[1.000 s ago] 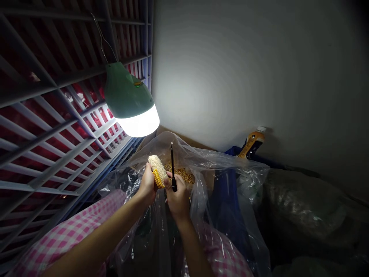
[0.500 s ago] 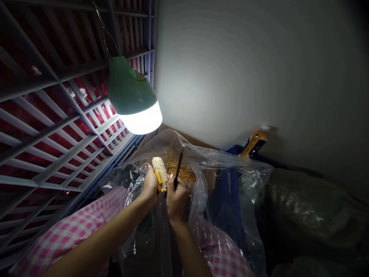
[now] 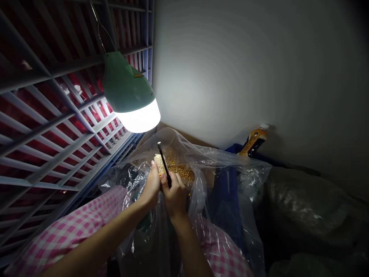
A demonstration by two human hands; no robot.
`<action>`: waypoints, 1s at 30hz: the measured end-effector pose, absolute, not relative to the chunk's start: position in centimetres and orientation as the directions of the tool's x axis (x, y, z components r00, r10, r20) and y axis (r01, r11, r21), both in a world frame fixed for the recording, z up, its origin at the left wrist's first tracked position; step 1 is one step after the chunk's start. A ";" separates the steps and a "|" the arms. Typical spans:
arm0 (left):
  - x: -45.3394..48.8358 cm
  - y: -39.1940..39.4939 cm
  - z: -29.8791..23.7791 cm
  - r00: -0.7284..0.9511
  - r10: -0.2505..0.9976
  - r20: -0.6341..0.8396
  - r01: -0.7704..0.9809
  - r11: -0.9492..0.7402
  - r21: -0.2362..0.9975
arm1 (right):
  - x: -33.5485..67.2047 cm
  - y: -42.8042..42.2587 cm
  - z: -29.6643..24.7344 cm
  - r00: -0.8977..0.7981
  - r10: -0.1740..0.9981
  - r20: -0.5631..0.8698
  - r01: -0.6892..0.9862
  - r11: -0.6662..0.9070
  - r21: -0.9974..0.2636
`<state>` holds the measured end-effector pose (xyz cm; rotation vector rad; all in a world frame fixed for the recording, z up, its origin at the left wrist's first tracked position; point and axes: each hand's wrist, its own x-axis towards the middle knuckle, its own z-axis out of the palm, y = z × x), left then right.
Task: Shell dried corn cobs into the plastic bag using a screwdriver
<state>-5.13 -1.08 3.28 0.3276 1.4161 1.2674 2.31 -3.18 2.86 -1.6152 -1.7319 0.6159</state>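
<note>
The left hand is closed around the near part of a corn cob, its thumb lying along the left side. The cob stands in the middle of the scene with its far end sticking out above the fingers; that end looks pale and stripped, and a little yellow shows at the near end beside the right thumb. The right hand grips a slim black tool by its handle, the shaft slanting far and slightly left across the cob's right edge; whether it touches the cob, I cannot tell. Loose kernels lie just right of the cob, amid clear plastic.

Working kernels off the cob seems to be the step in hand. It would go best with the cob firm in the left fist and turned so the yellow part faces the tool. A low angle, the tip slipped in along a row and levered gently, should spare the kernels. The left thumb sits near the shaft, so strokes are safest aimed away from it, over the loose kernels. The lit lamp at the far left helps in seeing the rows.
</note>
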 end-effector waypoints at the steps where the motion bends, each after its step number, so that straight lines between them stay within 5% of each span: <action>1: -5.1 -1.1 3.2 -0.306 0.793 -0.527 -0.431 0.378 0.819 | 2.2 -3.3 2.5 -0.005 0.984 0.181 0.677 0.136 -0.723; 13: -5.1 -1.1 3.0 -0.313 0.671 -0.672 -0.446 0.521 0.728 | 2.3 -3.5 1.1 0.083 0.979 0.184 0.619 0.094 -0.780; 17: -5.0 -0.8 3.4 -0.230 0.659 -0.716 -0.563 0.510 0.650 | 2.7 -2.9 1.6 0.270 0.959 0.086 0.530 -0.074 -0.845; 21: -4.9 -0.8 4.0 -0.240 0.706 -0.666 -0.539 0.474 0.697 | 3.1 -2.6 3.2 0.271 0.961 -0.052 0.363 -0.152 -0.919; 27: -4.8 -1.4 4.3 -0.316 0.779 -0.542 -0.410 0.404 0.818 | 2.7 -2.8 3.3 0.143 0.982 0.124 0.632 0.006 -0.775; 30: -4.8 -1.3 4.2 -0.304 0.744 -0.594 -0.453 0.436 0.778 | 2.8 -2.6 2.6 0.231 0.968 0.099 0.593 -0.059 -0.803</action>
